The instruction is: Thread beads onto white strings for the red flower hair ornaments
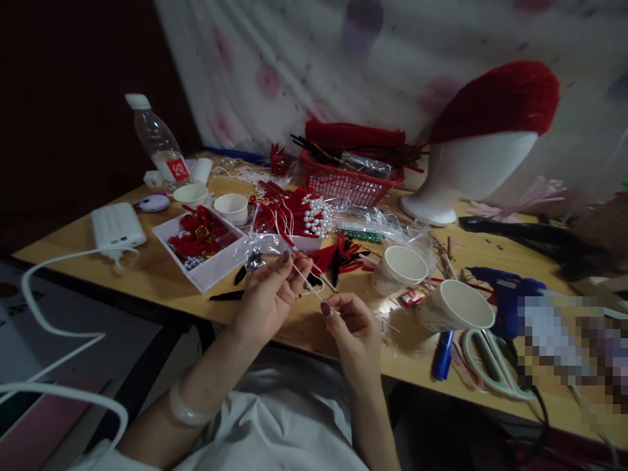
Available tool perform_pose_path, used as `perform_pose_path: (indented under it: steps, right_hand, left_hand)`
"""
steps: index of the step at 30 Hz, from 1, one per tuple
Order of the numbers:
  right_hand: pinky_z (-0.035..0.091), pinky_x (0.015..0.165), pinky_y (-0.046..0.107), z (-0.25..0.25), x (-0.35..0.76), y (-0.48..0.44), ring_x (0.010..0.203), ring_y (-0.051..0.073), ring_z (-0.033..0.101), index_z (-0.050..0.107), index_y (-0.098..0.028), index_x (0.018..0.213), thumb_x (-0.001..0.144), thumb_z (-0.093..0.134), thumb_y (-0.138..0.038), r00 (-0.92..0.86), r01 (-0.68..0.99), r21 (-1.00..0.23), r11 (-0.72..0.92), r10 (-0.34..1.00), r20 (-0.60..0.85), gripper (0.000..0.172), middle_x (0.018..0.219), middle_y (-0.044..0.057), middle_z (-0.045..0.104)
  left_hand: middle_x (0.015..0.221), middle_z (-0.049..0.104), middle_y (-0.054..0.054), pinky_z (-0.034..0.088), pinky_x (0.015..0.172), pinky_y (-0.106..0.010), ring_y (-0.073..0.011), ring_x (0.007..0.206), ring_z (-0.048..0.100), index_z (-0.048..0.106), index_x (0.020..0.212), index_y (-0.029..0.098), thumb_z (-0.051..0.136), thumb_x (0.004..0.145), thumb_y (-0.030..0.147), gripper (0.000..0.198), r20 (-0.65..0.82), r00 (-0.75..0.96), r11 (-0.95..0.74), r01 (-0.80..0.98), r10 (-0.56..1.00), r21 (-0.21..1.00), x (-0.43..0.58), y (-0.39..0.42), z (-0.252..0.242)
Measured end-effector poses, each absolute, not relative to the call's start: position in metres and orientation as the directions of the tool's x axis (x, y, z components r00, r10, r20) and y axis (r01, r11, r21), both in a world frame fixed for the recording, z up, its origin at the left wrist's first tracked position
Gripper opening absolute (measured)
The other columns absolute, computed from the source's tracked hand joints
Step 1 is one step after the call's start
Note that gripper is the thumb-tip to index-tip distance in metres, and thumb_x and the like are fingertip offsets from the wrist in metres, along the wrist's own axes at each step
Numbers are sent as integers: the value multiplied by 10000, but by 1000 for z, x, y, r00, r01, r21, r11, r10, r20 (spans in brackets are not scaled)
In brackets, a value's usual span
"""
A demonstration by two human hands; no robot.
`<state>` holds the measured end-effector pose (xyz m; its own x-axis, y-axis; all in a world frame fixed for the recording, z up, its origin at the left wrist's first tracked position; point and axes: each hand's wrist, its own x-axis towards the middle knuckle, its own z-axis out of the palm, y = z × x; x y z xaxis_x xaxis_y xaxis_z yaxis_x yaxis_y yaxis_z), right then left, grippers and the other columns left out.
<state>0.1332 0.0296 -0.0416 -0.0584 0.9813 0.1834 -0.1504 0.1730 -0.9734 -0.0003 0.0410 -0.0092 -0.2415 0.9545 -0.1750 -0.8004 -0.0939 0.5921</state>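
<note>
Over the table's front edge, a thin white cord (309,285) runs between my two hands. My left hand (267,297) pinches its upper end between thumb and fingertips, palm partly turned up. The lower part sits in the pinch of my right hand (354,330), thumb against forefinger. A looser loop of cord and a short gold-and-white strand by my right fingertips are too small to make out fully. Just beyond my hands stands a white box of red pieces with white pearl beads (318,216). Red and black fuzzy stems (338,258) lie beside it.
At left are a white open box (209,278), power bank (118,226) and bottle (159,144). Paper cups (456,307), a blue glue gun (510,291), scissors (490,366) and blue marker (443,356) lie right. Behind stand a red basket (343,183) and white head form (471,163).
</note>
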Motion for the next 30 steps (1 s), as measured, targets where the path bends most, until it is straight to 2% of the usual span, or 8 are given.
perform_pose_path:
  steps: [5,9,12,16,20,24,27,30]
  right_hand:
    - [495,639,247,-45,133,29,751,161,604,634,-224,850,810,717,-329,20,-198,-946,256,966,257,139,818,14,642]
    - [528,691,259,-43,133,27,838,175,646,676,-239,979,861,703,-285,26,-199,-930,310,950,311,130,930,37,692]
    - [549,759,277,-42,133,25,873,184,667,689,-238,977,897,686,-316,-28,-246,-921,302,948,318,112,936,39,707]
    - [543,828,283,-45,132,23,923,184,671,663,-244,1018,927,669,-352,-99,-305,-930,208,964,248,142,978,34,697]
    - [519,800,262,-49,130,23,881,163,642,641,-238,1023,922,684,-380,-130,-368,-916,158,967,219,179,958,25,675]
    - [473,696,232,-51,129,24,757,132,563,617,-233,962,912,692,-430,-140,-438,-889,136,966,216,217,848,-8,612]
    - [449,725,242,-53,130,24,773,132,540,615,-227,979,945,642,-434,-139,-411,-898,156,963,231,212,866,-7,595]
    - [433,747,260,-55,131,23,805,143,542,610,-218,987,961,608,-428,-137,-362,-916,175,961,238,212,900,6,601]
  left_hand:
    - [802,737,-21,530,841,-237,-125,795,679,761,698,141,897,644,185,153,-88,-180,-68,-711,980,700,8,35,-10]
    - [916,718,-55,507,815,-237,-160,889,653,751,650,133,890,665,239,175,-33,-159,-67,-582,987,810,20,25,-14]
    - [987,720,-77,512,796,-249,-176,904,653,770,710,133,889,663,251,174,-90,-165,-26,-594,982,804,26,23,-18]
    - [1017,733,-87,526,734,-217,-184,912,664,783,730,137,927,590,259,235,-149,-169,20,-594,974,804,29,23,-22]
    - [1030,747,-88,557,722,-207,-203,927,692,790,753,147,962,516,317,339,-205,-175,63,-592,963,803,30,23,-22]
    - [944,772,-79,573,648,-193,-189,824,722,798,817,157,968,513,338,393,-251,-155,104,-619,955,778,30,23,-24]
    - [808,774,-55,561,586,-156,-152,704,721,799,817,157,972,514,316,384,-281,-130,136,-642,951,755,31,22,-25]
    - [735,768,-38,578,574,-174,-173,685,734,794,802,166,979,494,305,385,-327,-98,182,-665,940,724,30,22,-25]
